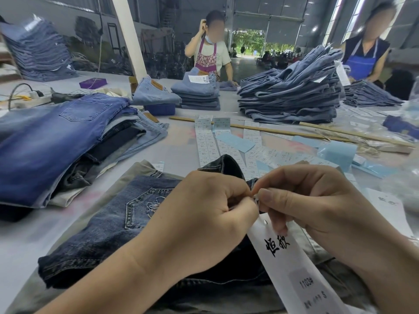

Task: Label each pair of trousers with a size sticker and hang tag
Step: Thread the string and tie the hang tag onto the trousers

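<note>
A white hang tag [292,254] is held at the waistband of dark trousers [108,225] lying near on the worktop [181,141]. Something small, presumably its string, is pinched by left hand [201,214] and right hand [301,200]. If grip slackens, the fastening may slip and the tag drop.

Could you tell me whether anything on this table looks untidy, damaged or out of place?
Mostly the sticker sheets: the strips and blue backing papers lie scattered and overlapping mid-table. The jeans pile on the left is uneven, with layers jutting out. Where both hands pinch at the dark jeans with the hang tag, nothing looks damaged.
</note>
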Motion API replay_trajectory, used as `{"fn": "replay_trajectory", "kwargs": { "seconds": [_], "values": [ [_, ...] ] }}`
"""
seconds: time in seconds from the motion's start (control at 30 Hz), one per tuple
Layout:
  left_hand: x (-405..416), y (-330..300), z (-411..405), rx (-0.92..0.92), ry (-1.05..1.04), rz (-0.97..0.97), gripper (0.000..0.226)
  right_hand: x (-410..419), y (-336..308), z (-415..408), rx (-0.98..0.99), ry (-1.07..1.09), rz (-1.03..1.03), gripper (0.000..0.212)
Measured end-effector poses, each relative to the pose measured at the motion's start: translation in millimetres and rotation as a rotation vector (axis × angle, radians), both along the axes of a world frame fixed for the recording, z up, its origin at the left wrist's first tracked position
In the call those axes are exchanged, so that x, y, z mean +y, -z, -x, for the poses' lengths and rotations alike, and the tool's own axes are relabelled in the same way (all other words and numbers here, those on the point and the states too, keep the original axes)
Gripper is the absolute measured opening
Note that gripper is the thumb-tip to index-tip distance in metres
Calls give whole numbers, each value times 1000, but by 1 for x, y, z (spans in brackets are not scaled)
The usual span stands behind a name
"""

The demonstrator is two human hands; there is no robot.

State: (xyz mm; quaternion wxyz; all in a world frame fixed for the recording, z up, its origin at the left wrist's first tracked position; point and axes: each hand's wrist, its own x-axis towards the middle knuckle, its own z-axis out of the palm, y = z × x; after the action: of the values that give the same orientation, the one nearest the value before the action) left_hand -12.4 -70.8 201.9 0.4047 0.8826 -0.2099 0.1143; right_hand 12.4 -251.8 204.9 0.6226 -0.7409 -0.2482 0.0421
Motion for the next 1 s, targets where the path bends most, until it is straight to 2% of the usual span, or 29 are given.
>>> {"fn": "replay_trajectory", "kwargs": {
  "seconds": [0.17, 0.4, 0.6, 0.77, 1.0],
  "values": [
    [1, 0, 1, 11, -4, 27, 25, 0, -1, -1, -4, 22, -9, 11],
    [0, 3, 0, 4, 13, 18, 30, 0, 1, 0, -29, 19, 35, 11],
    [5, 5, -6, 105, 81, 50, 19, -3, 2, -1, -6, 2, 43, 11],
    [13, 9, -15, 128, 53, 170, 4, -2, 4, -1, -12, 2, 39, 10],
    [14, 15, -24, 112, 84, 200, 7, -1, 4, -1, -8, 20, 73, 13]
  ]
}}
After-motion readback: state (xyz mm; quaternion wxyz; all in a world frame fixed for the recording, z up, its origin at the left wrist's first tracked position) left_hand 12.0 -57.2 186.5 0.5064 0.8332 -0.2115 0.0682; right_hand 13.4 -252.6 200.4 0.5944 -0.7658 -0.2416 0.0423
